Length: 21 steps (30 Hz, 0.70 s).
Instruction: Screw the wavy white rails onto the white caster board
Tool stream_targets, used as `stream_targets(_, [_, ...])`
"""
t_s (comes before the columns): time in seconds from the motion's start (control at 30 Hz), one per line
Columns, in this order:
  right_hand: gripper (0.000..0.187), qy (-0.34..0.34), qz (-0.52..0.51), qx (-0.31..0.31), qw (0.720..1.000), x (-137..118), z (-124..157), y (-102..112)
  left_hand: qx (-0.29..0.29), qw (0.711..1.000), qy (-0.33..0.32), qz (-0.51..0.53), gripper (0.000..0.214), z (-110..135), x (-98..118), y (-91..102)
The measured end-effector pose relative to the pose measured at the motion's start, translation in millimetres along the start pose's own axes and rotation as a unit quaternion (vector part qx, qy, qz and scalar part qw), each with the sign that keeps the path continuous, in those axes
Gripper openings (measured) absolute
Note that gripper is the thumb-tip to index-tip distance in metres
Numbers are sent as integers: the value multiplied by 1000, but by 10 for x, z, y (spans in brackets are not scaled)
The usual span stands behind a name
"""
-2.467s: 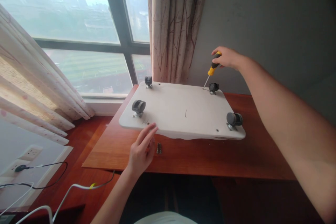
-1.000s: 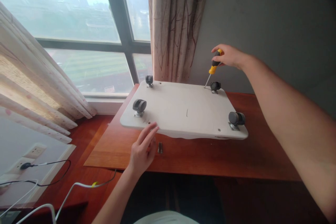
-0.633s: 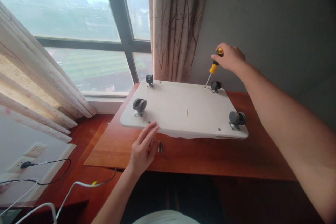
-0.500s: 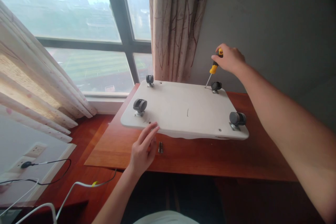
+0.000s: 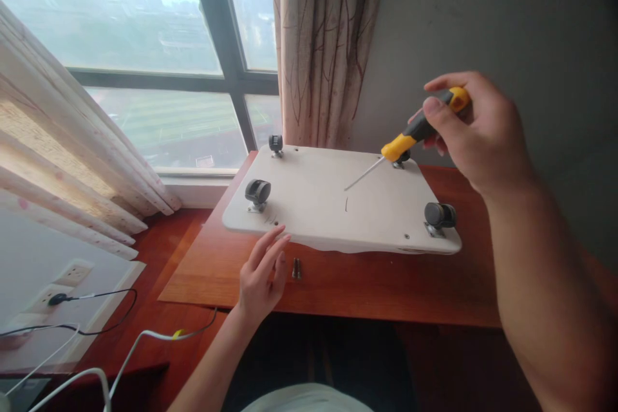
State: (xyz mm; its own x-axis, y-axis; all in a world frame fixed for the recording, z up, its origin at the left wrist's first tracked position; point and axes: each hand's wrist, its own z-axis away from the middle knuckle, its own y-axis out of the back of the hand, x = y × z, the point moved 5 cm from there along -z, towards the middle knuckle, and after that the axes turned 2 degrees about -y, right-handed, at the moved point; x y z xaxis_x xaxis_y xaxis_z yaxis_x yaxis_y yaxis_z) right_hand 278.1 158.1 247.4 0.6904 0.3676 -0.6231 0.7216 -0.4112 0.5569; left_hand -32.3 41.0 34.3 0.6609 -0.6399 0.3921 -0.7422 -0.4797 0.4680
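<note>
A white board [image 5: 318,187] lies on the wooden table, its black casters [image 5: 257,192] pointing up near the corners. Above the board's right half, my right hand [image 5: 483,135] grips a yellow and black screwdriver [image 5: 412,130] by its handle. The shaft slants down to the left over the board; I cannot tell whether its tip touches. My left hand [image 5: 263,270] is open, fingertips at the board's near left edge beside a small dark hole [image 5: 276,223]. Two screws [image 5: 296,268] lie on the table just right of that hand.
The brown wooden table [image 5: 367,290] extends around the board. Behind it are a window [image 5: 154,129], a patterned curtain [image 5: 328,45] and a grey wall [image 5: 473,13]. Wall sockets [image 5: 51,296] and a white cable [image 5: 140,341] are at the lower left.
My right hand has lifted the screwdriver away from the hole near the far right caster and brought it nearer, over the board. My left hand has stayed almost in place.
</note>
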Motion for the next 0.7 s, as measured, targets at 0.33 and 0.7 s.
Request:
stream_targets(0.33, [27,-148,-207,-107,961,192,1662,-442,-211,974,-56,-60,28,138,54,39])
stream_targets(0.7, [24,-181,-231,-67,954,384,2147,-639,-262,957,-40,-117,19,172,12,-73])
